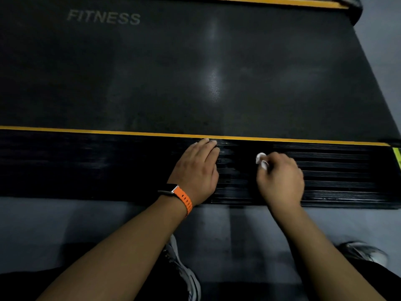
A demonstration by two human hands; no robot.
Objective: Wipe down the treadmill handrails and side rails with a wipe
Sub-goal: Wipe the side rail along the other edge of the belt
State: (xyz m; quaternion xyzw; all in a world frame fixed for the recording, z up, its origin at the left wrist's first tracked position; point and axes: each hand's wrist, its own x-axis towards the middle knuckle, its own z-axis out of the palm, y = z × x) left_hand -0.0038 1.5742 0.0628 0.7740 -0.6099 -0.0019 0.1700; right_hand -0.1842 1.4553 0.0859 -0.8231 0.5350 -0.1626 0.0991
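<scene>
Wiping the ribbed side rail (336,170) of a treadmill, wipe (261,160) bunched in right hand (280,177).

Right hand clenched round a small white wipe, only a tuft showing past the knuckles, pressed on the black ribs near mid-rail; slightly blurred. Left hand (196,170) released, fingers flat on the rail just beside, fingertips near the yellow stripe (108,131) at the belt (195,72) edge; watch (183,197) with orange strap on that wrist. Grey floor (65,220) below. Risks, as judged: too little wipe exposed, hence knuckles rubbing ribs and grooves missed; possible snagging and shredding on the ridges; flat left hand parked in the leftward path, meaning a skipped patch or fresh smudge; possible slip of bracing palm if rubber damp. Handrails not in view.
</scene>
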